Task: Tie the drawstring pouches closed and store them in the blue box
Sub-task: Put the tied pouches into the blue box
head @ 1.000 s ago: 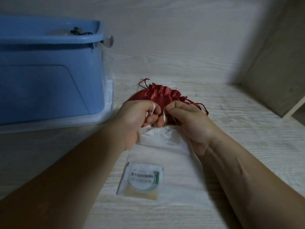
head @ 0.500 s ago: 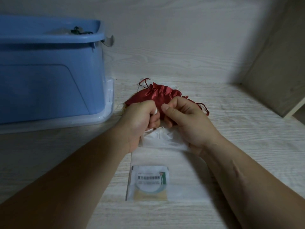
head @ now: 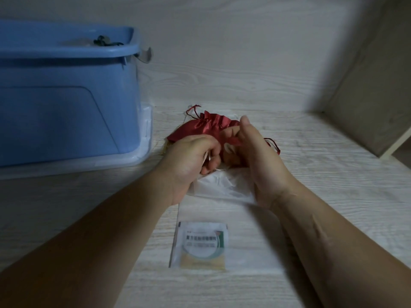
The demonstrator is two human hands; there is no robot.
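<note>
A white see-through drawstring pouch (head: pixel 220 187) lies flat on the wooden surface, with a printed sachet (head: pixel 203 245) inside its near end. At the pouch's gathered mouth, my left hand (head: pixel 189 161) is curled and pinches the thin white drawstring (head: pixel 206 157). My right hand (head: pixel 260 161) is close beside it, lower fingers curled at the cord and index finger raised. Just behind both hands lies a red satin pouch (head: pixel 206 125), partly hidden, its red cords trailing. The blue box (head: pixel 66 103) stands at the left, open at the top.
The blue box rests on a clear plastic lid (head: pixel 142 152). A dark corded item (head: pixel 104 41) shows over the box's rim. A wooden side panel (head: pixel 367 96) closes off the right, and a wall runs along the back.
My right hand has opened up and lifted its index finger, turning over the pouch's mouth. My left hand keeps its pinch on the cord. The pouch and sachet lie slightly further right.
</note>
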